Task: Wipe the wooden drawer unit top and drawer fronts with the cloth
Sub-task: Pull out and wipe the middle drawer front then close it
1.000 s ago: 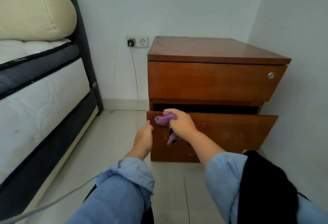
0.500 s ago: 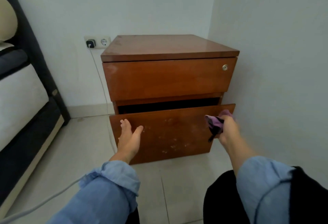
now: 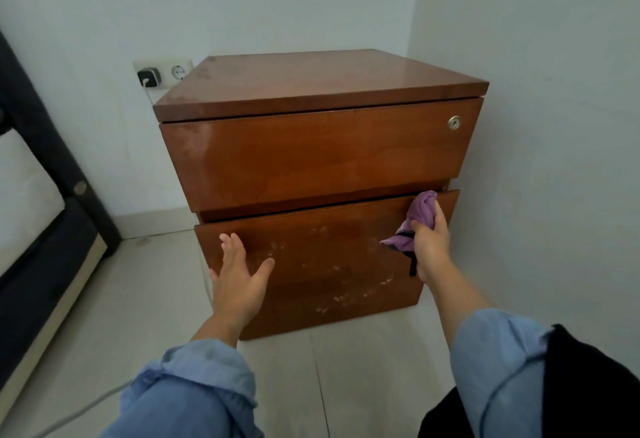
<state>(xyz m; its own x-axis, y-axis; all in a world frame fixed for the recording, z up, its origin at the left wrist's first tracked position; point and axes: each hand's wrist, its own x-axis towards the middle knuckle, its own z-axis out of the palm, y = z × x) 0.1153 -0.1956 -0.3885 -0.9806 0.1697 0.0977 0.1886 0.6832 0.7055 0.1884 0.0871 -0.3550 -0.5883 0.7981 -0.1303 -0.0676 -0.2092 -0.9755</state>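
Note:
The wooden drawer unit (image 3: 311, 80) stands in a corner, with a closed upper drawer front (image 3: 311, 157) bearing a round lock (image 3: 454, 123). The lower drawer front (image 3: 329, 257) is nearly shut and carries pale smudges. My right hand (image 3: 431, 247) grips a bunched purple cloth (image 3: 420, 215) against the upper right corner of the lower front. My left hand (image 3: 239, 281) is flat, fingers spread, on the left part of that front.
A bed frame and mattress (image 3: 31, 215) line the left side. A wall socket with a black charger (image 3: 149, 76) sits behind the unit's left, and a cable (image 3: 83, 410) runs across the tiled floor. The right wall is close to the unit.
My right hand carried the cloth from the lower drawer's left to its right corner. The lower drawer went from pulled out to nearly shut. My left hand now lies flat on its front.

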